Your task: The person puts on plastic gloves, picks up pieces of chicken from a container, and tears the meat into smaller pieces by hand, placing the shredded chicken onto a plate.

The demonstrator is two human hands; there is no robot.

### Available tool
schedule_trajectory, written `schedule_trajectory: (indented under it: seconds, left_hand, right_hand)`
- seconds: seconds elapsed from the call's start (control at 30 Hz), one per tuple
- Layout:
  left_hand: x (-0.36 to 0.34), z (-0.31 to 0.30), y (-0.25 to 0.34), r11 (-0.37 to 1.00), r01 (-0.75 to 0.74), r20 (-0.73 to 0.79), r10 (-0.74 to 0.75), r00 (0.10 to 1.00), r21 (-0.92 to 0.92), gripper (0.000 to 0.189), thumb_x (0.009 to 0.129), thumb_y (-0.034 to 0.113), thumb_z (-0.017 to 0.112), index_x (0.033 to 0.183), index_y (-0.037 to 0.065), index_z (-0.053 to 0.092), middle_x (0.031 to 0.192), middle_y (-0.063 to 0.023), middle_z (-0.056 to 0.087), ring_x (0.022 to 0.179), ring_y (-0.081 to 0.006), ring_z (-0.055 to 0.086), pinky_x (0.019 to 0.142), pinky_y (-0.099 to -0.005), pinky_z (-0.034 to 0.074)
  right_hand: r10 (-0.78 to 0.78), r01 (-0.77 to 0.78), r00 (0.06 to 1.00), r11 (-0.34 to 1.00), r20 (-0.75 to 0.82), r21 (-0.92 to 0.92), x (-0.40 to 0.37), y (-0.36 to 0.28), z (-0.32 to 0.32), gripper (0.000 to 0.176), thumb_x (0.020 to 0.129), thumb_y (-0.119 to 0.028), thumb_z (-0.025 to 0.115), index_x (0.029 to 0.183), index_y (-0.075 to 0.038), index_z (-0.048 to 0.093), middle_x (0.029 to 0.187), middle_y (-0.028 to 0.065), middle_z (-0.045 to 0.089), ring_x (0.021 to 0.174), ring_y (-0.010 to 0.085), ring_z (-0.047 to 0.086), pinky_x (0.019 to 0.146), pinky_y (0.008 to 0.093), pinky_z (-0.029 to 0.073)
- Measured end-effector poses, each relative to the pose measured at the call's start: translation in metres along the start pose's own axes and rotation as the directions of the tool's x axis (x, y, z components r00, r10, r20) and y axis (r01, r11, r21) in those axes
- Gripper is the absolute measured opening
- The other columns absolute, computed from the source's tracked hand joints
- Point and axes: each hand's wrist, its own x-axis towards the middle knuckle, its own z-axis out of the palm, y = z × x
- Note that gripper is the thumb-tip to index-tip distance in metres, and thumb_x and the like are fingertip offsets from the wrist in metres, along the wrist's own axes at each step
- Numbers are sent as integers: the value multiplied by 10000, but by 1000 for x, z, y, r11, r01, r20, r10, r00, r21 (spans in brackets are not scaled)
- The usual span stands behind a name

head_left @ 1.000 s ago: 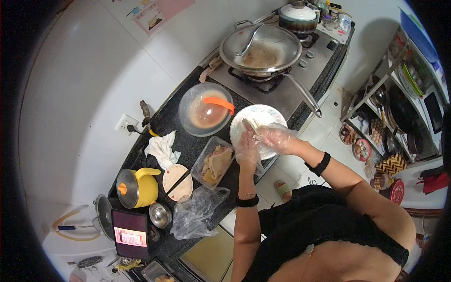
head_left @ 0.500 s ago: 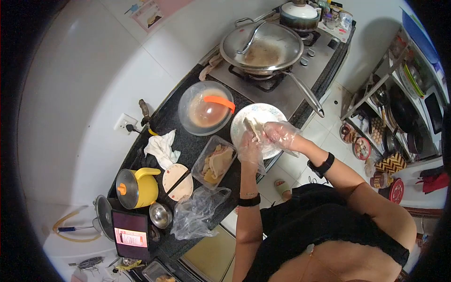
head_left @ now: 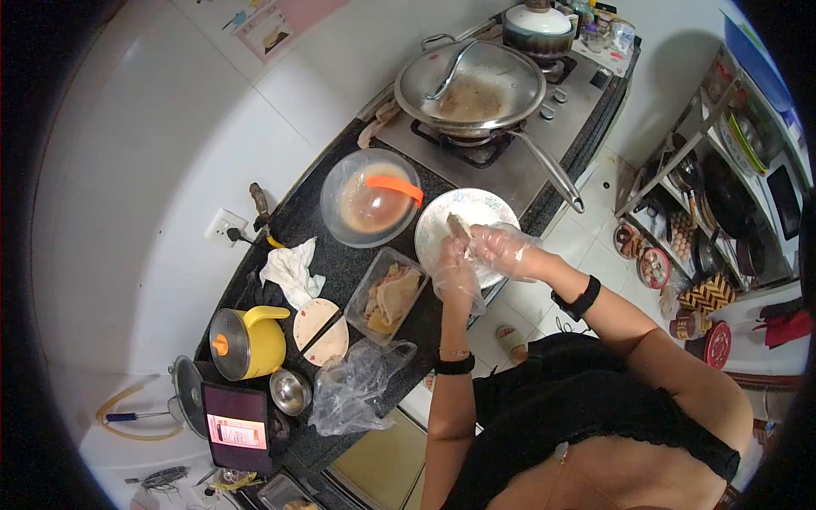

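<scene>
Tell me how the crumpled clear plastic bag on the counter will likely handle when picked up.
The clear plastic bag should be floppy, since it lies in loose folds. It is probably light: the dark countertop shows through its thin film. Pushed, its wrinkled edges would likely bunch up.

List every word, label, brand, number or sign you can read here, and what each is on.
No text is readable.
Propped-up screen: any lettering on its pink-and-white display is too small and blurred.
Pink wall poster: any print is too small.
Jars at the far end: any labels are too small.
</scene>
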Motion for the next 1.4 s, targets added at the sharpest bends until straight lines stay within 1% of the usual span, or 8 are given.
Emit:
schedule_trajectory:
  seconds: [0.37, 0.47, 0.53, 0.67, 0.87, 0.97, 1.03, 1.4]
  left_hand:
    - [-13, 2, 18, 707, 342, 197, -281, 939, -619, 193, 871, 100, 421, 1034, 29, 497, 881, -41, 549, 817, -121, 528, 693, -250, 443]
    - [-22, -13, 35, 960, -79, 255, 8, 967, 269, 375, 895, 262, 451, 1187, 28, 418, 936, -32, 547, 785, -128, 528, 676, -265, 437]
    - [-25, -16, 16, 773, 412, 384, -236, 893, -483, 235, 887, 226, 443, 1005, 29, 489, 738, -26, 536, 618, -122, 528, 593, -260, 443]
    - [-33, -26, 35, 700, 376, 395, -145, 907, -607, 246, 885, 222, 432, 1017, 22, 488, 735, -61, 541, 628, -125, 539, 586, -265, 448]
    - [-29, -29, -8, 969, -202, 294, 154, 943, 141, 264, 882, 169, 421, 1110, 43, 464, 893, -59, 524, 752, -144, 525, 672, -277, 451]
    - [-25, -26, -3, 996, 58, 331, -35, 943, -61, 315, 872, 127, 421, 1179, 56, 419, 1043, -83, 494, 881, -171, 521, 721, -292, 456]
    - [-21, -20, -10, 315, 451, 403, -207, 891, -835, 372, 840, 99, 502, 1192, 25, 404, 1075, -87, 493, 944, -166, 509, 768, -270, 450]
    - [-13, -5, 10, 614, 212, 234, -45, 971, -761, 527, 773, 115, 595, 1244, 47, 368, 1069, -63, 502, 942, -170, 512, 822, -283, 447]
  right_hand:
    - [132, -141, 988, 981, -81, -131, 12, -14, -17, 192, 827, -203, 452, 922, -38, 475, 852, 217, 551, 801, 383, 530, 691, 438, 419]
    - [220, -255, 956, 950, -195, -179, 21, 4, -14, 230, 782, -236, 513, 911, -47, 493, 879, 211, 570, 814, 375, 550, 704, 441, 430]
    - [271, -321, 928, 930, -258, -179, 27, 17, -10, 239, 775, -238, 514, 918, -47, 498, 880, 209, 574, 816, 368, 556, 708, 439, 435]
    - [214, -251, 968, 869, -134, -427, 27, 21, -8, 219, 748, -239, 545, 876, -61, 555, 815, 187, 592, 780, 352, 569, 681, 427, 444]
    - [153, -178, 983, 929, -103, -323, 12, 18, -3, 201, 765, -248, 544, 864, -90, 619, 788, 163, 605, 751, 327, 581, 662, 410, 456]
    - [121, -112, 960, 992, -254, 53, 4, 5, 2, 228, 789, -273, 523, 903, -99, 617, 791, 138, 610, 745, 294, 593, 666, 396, 459]
    - [181, -86, 949, 937, -259, 338, -2, -16, -1, 269, 791, -284, 532, 971, -99, 605, 817, 132, 607, 756, 275, 596, 680, 375, 461]
    - [-34, 37, 997, 998, -69, 43, -6, -43, -16, 277, 651, -210, 655, 849, -58, 535, 748, 98, 530, 760, 282, 519, 664, 348, 424]
